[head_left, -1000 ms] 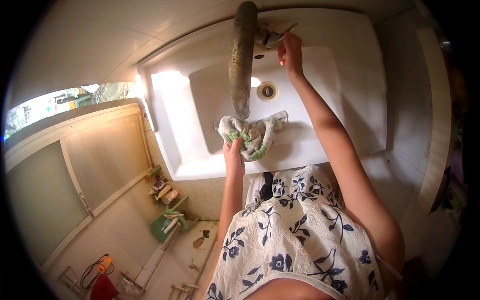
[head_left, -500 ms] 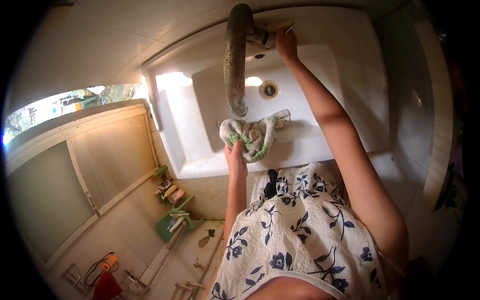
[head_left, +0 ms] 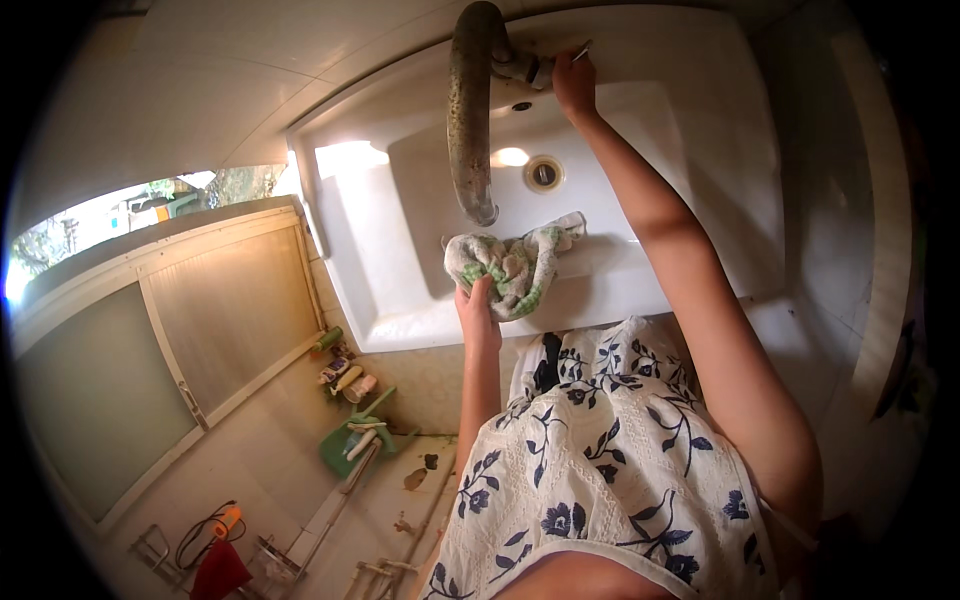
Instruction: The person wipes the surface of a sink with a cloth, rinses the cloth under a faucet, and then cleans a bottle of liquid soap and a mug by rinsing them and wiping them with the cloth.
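Note:
A bunched, damp-looking white-and-green cloth [head_left: 512, 268] is gripped in my left hand [head_left: 479, 308] at the near side of the white sink [head_left: 420, 335]. Its loose end trails to the right over the basin. Just above the cloth is the spout of a worn, curved metal faucet [head_left: 470, 120]; I cannot make out a stream of water. My right arm reaches across the basin to the back, where my right hand [head_left: 575, 85] is closed around the faucet handle [head_left: 583, 50], whose thin tip sticks out past the fingers.
The drain [head_left: 543, 174] lies in the basin floor. Left of the sink is a framed panel window [head_left: 220, 310]. Down at the lower left are several bottles [head_left: 345, 376], a green plastic stool [head_left: 350, 448], pipes and a red object [head_left: 220, 572].
The view has shifted slightly. Both hands keep their places, the left on the cloth under the spout and the right at the faucet handle.

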`<state>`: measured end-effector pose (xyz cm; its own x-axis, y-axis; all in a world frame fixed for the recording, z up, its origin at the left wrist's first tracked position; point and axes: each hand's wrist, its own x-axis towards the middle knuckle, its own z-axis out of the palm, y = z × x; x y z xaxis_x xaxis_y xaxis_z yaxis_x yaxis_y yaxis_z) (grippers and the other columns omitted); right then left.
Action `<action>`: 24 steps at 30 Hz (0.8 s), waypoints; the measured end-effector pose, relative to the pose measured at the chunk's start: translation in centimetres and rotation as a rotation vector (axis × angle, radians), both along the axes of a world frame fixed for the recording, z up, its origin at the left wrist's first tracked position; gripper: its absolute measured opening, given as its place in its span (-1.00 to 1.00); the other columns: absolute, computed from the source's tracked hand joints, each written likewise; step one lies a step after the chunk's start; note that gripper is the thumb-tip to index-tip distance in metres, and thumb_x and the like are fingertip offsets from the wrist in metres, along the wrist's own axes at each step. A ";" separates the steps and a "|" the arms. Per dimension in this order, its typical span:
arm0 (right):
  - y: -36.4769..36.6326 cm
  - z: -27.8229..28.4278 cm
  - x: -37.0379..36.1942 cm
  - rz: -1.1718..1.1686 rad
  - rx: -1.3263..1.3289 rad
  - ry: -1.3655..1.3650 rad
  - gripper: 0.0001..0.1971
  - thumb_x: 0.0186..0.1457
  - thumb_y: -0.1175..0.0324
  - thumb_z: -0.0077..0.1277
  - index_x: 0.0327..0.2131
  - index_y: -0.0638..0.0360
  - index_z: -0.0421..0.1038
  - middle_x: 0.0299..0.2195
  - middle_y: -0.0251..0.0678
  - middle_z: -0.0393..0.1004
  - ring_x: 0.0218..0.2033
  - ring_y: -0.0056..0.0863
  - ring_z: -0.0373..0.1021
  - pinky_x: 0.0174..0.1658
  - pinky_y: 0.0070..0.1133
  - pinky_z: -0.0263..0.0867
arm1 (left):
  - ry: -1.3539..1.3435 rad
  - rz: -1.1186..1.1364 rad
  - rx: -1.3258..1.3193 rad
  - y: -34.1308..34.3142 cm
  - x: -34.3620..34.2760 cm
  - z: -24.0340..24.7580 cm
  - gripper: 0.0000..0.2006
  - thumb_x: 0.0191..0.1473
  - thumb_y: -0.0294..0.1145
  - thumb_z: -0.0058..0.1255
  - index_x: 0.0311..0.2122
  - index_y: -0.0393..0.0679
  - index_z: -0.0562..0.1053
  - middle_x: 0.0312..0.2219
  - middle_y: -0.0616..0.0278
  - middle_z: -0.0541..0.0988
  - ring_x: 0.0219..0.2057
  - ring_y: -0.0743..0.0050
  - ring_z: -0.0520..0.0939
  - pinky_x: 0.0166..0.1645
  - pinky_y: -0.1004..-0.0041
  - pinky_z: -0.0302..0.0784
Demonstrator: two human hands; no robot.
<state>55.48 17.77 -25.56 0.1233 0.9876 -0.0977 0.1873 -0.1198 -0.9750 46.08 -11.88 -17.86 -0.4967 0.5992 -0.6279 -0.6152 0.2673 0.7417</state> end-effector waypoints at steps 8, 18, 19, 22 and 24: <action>0.3 -1.2 -0.1 -0.102 0.115 0.036 -0.69 0.03 0.29 -0.40 -0.46 0.40 0.22 -0.61 0.03 0.31 -0.55 -0.04 0.26 -0.51 -0.32 0.13 | -0.013 0.001 0.007 -0.1 0.6 -0.5 -0.68 -0.14 -0.53 -0.16 -0.20 -0.32 0.22 -0.30 0.12 0.38 -0.29 0.41 0.44 -0.21 0.48 0.38; -0.8 -0.3 -0.1 -0.126 0.091 0.139 -0.71 0.00 0.31 -0.38 -0.51 0.39 0.22 -0.58 0.06 0.32 -0.48 -0.03 0.27 -0.41 -0.34 0.15 | -0.005 -0.021 -0.004 -0.6 0.5 0.2 -0.68 -0.14 -0.54 -0.18 -0.18 -0.31 0.21 -0.29 0.13 0.38 -0.28 0.42 0.43 -0.19 0.48 0.36; -0.9 -0.2 -0.1 -0.126 0.093 0.138 -0.71 0.00 0.31 -0.38 -0.51 0.39 0.22 -0.58 0.06 0.32 -0.48 -0.03 0.27 -0.41 -0.34 0.15 | -0.005 -0.021 -0.003 -0.7 0.4 0.2 -0.68 -0.14 -0.54 -0.18 -0.18 -0.31 0.21 -0.29 0.13 0.38 -0.28 0.42 0.43 -0.19 0.48 0.36; -1.3 0.3 -0.2 -0.166 0.073 0.113 -0.71 0.00 0.31 -0.38 -0.55 0.38 0.22 -0.61 0.04 0.32 -0.50 -0.04 0.27 -0.43 -0.34 0.14 | -0.005 -0.023 0.000 -1.1 0.3 0.4 -0.68 -0.14 -0.54 -0.18 -0.18 -0.30 0.21 -0.29 0.13 0.38 -0.28 0.42 0.43 -0.19 0.47 0.36; -1.4 0.7 -0.1 -0.168 0.100 0.085 -0.70 0.00 0.31 -0.39 -0.57 0.38 0.23 -0.62 0.05 0.32 -0.50 -0.01 0.27 -0.42 -0.33 0.14 | -0.007 -0.014 0.014 -1.2 0.4 0.9 -0.68 -0.14 -0.54 -0.17 -0.18 -0.29 0.21 -0.29 0.14 0.37 -0.28 0.42 0.42 -0.20 0.47 0.35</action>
<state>55.38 16.33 -24.83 0.2824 0.9591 -0.0172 0.0891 -0.0441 -0.9950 46.46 -13.07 -16.95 -0.4834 0.6149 -0.6230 -0.6166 0.2660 0.7410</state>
